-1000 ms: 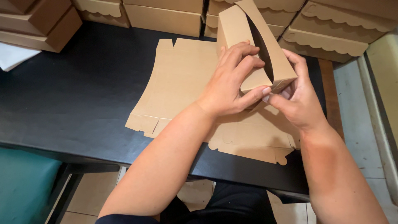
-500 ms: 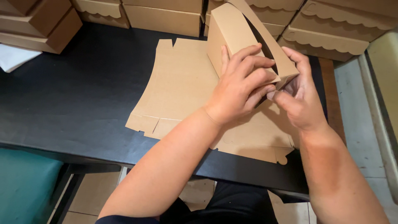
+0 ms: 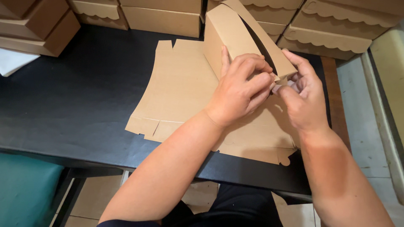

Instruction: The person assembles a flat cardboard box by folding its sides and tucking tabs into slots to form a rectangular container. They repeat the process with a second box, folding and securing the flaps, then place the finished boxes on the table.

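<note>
A half-folded brown cardboard box (image 3: 229,31) stands tilted over a stack of flat cardboard blanks (image 3: 181,92) on the black table (image 3: 75,105). My left hand (image 3: 240,86) wraps its fingers over the box's near end and presses on its side wall. My right hand (image 3: 301,94) pinches the flap at the box's near right corner, fingertips meeting those of the left hand. A dark gap shows between the box's two walls.
Finished brown boxes with scalloped lids (image 3: 332,35) are stacked along the table's far edge, more at the far left (image 3: 33,25). A white sheet (image 3: 12,63) lies at the left. A teal seat (image 3: 25,189) is at lower left; floor tiles run along the right.
The box has turned and risen slightly toward the far side. Both hands have closed in on its near corner, the right hand's fingers now working the flap.
</note>
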